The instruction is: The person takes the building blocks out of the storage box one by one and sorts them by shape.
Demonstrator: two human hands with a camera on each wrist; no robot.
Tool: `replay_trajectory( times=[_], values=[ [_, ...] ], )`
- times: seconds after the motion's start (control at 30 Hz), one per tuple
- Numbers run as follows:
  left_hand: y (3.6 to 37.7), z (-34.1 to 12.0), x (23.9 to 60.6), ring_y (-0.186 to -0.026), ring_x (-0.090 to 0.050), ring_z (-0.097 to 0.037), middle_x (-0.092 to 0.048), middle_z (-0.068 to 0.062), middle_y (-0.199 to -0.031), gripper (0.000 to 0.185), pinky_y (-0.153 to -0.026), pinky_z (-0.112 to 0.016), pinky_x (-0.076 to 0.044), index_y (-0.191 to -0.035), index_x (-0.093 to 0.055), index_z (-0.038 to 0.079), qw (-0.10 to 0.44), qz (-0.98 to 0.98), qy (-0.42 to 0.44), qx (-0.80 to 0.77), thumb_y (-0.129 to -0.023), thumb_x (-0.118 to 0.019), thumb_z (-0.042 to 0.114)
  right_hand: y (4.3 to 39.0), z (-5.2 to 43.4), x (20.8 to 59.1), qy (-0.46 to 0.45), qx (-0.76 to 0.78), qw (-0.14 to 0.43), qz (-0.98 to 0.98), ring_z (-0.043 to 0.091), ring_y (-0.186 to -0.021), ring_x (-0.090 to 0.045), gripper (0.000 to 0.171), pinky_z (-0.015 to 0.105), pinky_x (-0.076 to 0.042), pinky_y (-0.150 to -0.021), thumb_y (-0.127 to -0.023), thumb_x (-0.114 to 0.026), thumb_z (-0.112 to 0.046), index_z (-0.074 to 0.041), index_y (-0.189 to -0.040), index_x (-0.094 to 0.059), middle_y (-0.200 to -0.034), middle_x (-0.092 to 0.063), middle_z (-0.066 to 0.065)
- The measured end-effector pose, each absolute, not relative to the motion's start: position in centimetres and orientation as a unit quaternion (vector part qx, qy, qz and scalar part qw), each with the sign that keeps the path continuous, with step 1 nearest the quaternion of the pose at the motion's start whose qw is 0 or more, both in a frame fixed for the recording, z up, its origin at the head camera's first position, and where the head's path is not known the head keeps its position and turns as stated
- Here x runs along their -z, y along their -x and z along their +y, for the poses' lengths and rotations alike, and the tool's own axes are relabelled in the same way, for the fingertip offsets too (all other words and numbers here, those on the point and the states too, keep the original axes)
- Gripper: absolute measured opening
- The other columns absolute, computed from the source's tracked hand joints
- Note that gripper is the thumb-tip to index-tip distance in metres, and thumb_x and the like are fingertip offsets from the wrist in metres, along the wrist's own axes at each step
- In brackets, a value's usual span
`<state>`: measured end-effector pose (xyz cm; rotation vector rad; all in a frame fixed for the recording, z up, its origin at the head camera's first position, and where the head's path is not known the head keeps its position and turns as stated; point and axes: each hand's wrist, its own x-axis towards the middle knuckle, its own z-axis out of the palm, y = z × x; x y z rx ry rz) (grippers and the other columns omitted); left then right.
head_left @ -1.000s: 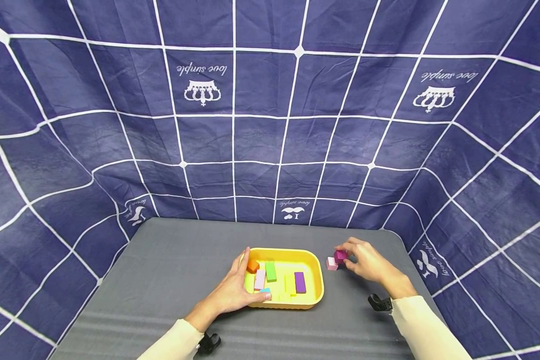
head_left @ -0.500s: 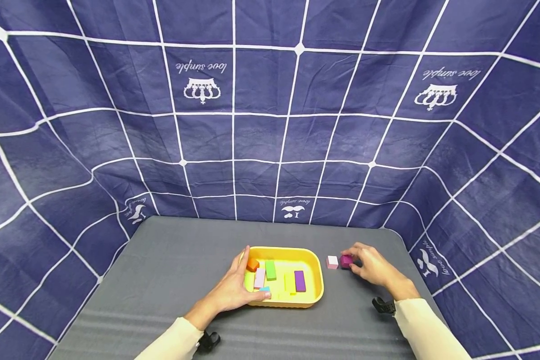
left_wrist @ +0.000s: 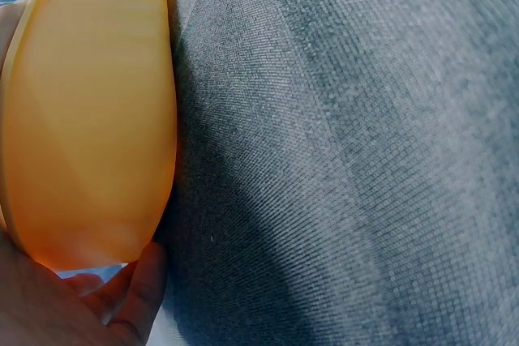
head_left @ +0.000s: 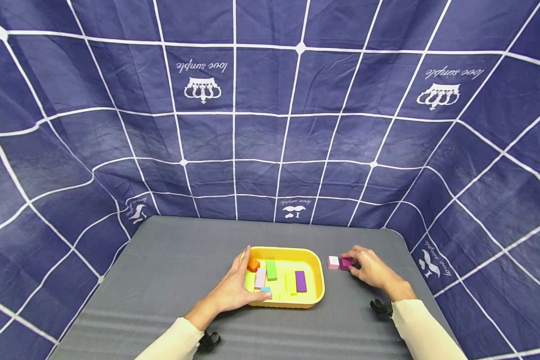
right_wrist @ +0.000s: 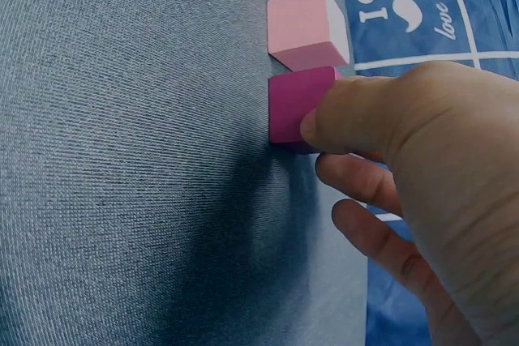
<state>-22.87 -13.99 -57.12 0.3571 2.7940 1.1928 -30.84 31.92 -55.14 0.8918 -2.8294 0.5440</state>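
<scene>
Thumb and index finger of my right hand (head_left: 371, 270) pinch a magenta cube (head_left: 346, 264) on the grey cloth. Just left of it in the head view sits a pale pink cube (head_left: 333, 263); the right wrist view shows both cubes (right_wrist: 302, 104) side by side, nearly touching. My left hand (head_left: 229, 292) grips the left end of a yellow tub (head_left: 292, 304), its thumb over the near rim. In the left wrist view the tub's outer wall (left_wrist: 89, 119) rises beside the fingers. The magenta cube's far side is hidden by the right hand.
Inside the tub lie an orange block (head_left: 253, 265), a green block (head_left: 271, 270), a pink block (head_left: 260, 278), a blue block (head_left: 265, 289), yellow blocks and a purple block (head_left: 300, 281). A blue grid-patterned curtain (head_left: 261, 140) borders the table's back and sides.
The right hand has brought the magenta cube down from slightly over the pink cube to the cloth on its right. The left hand and tub have stayed put.
</scene>
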Motion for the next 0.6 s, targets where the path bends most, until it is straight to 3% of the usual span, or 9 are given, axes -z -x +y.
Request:
replay_trajectory(
  times=[0.43, 0.6],
  values=[
    [22.93, -13.82, 57.15, -0.167, -0.05, -0.045, -0.025, -0.02, -0.193, 0.154, -0.135, -0.064, -0.047, -0.189, -0.009, 0.015, 0.041, 0.914, -0.115, -0.388, -0.079, -0.099, 0.073, 30.29, 31.89, 55.25, -0.273, -0.173, 0.091, -0.942, 0.023, -0.104, -0.081, 0.042, 0.049, -0.067, -0.092, -0.091, -0.096, -0.005, -0.008, -0.132, -0.086, -0.117, -0.081, 0.001],
    [22.79, -13.83, 57.1, -0.165, -0.052, -0.046, -0.031, -0.022, -0.19, 0.153, -0.133, -0.065, -0.048, -0.189, -0.008, 0.014, 0.032, 0.916, -0.114, -0.384, -0.08, -0.099, 0.071, 29.92, 31.48, 54.83, -0.277, -0.166, 0.133, -0.937, 0.029, -0.111, -0.082, 0.041, 0.055, -0.068, -0.096, -0.092, -0.097, -0.01, -0.009, -0.132, -0.086, -0.123, -0.081, 0.003]
  ],
)
